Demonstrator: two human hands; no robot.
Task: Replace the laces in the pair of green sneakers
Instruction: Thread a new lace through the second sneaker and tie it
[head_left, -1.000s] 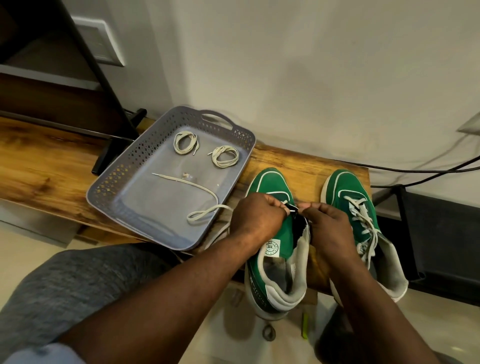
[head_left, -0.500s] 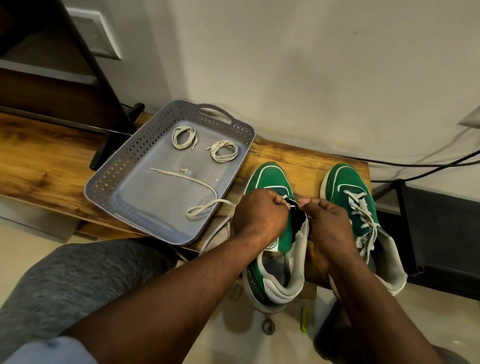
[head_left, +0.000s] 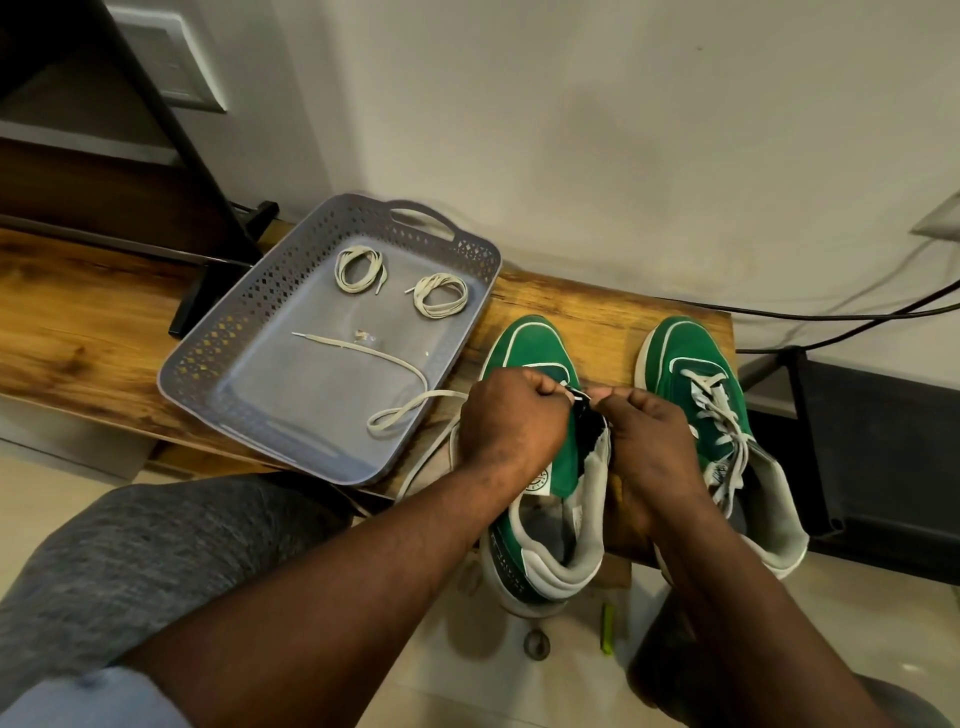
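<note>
Person seen from above: only arms and lap in shot. Left hand (head_left: 511, 421) and right hand (head_left: 649, 431) bare, knuckles and wrist creases plain to see. Left forearm (head_left: 337, 587) bare along its whole visible length, right forearm (head_left: 753, 623) likewise, down to the near edge. Near left corner: strip of pale blue sleeve (head_left: 88, 699), smooth light fabric, probably a shirt sleeve, though too little shows to be sure. Left leg (head_left: 145, 561) at near left covered in grey heathered knit cloth, flecked dark and light, soft wrinkles. Near right corner: sliver of right leg (head_left: 904, 706) in similar grey cloth, darker in shadow.
</note>
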